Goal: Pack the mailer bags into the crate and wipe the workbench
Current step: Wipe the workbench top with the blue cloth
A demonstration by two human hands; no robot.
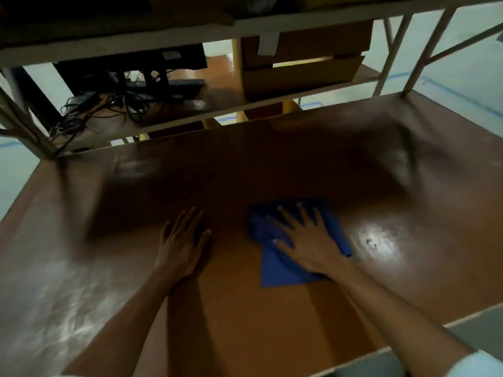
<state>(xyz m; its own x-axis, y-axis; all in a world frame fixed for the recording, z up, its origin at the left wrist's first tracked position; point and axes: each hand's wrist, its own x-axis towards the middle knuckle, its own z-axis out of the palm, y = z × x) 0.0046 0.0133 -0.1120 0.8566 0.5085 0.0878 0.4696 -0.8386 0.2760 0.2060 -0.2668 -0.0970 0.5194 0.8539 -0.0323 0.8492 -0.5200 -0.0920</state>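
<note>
The right hand (304, 240) lies flat with fingers spread, palm pressing a blue square cloth (275, 270) onto the glossy brown workbench top (272, 336), grasping nothing. Just left of it, apart from the cloth, the left hand (181, 243) rests open and flat on the bare surface. On the far shelf stand stacked brown cardboard boxes (302, 74), with tangled black cables (109, 104) further left.

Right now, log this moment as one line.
phase: wiping | right hand: flat on blue cloth | left hand: flat on brown workbench top | mailer bags, crate: not visible
</note>
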